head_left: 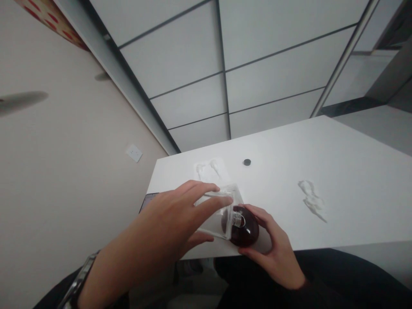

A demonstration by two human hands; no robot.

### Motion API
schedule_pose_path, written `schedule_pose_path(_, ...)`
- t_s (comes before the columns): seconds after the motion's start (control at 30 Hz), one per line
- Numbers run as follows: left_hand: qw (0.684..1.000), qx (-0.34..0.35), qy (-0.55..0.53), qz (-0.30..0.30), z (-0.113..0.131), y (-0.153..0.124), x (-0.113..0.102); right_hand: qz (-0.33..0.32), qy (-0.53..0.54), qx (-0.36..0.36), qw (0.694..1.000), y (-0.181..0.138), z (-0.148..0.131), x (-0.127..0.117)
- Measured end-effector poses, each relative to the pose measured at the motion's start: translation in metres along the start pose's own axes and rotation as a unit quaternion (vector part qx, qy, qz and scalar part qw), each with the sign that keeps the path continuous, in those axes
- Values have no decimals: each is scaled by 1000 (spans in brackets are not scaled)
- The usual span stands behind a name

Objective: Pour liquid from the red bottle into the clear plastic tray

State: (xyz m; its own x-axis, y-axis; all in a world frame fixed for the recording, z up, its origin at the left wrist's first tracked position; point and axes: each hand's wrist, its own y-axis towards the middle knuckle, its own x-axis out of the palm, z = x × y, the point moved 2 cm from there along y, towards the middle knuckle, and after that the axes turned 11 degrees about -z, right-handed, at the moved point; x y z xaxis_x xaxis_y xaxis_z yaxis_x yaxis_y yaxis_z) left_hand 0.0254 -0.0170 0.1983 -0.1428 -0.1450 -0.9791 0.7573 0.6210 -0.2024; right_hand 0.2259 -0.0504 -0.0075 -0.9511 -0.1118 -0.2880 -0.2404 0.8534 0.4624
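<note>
My left hand (pixel 189 206) is wrapped round a clear, square-sided container (pixel 214 223), which is tilted on its side. The container's rim is right at the threaded clear neck (pixel 237 219) of a dark red-brown round bottle (pixel 246 234); I cannot tell whether the two touch. No cap sits on the bottle. Fingers and thumb of my right hand (pixel 277 249) close round the bottle from the right, near the table's front edge. Farther back on the white table (pixel 273 167) lies a small dark round cap (pixel 247 162).
A crumpled white tissue (pixel 312 199) lies at the right, and a white sheet with crumpled pieces (pixel 210 171) lies behind my left hand. The corner of a dark flat device (pixel 148 200) shows at the left edge. White panelled doors (pixel 193 64) stand behind the table.
</note>
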Motion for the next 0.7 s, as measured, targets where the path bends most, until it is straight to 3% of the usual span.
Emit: schedule_pose_path(0.7, 1000, -13, 13, -9, 5, 0, -2, -6, -12, 6, 1000, 0, 0, -1)
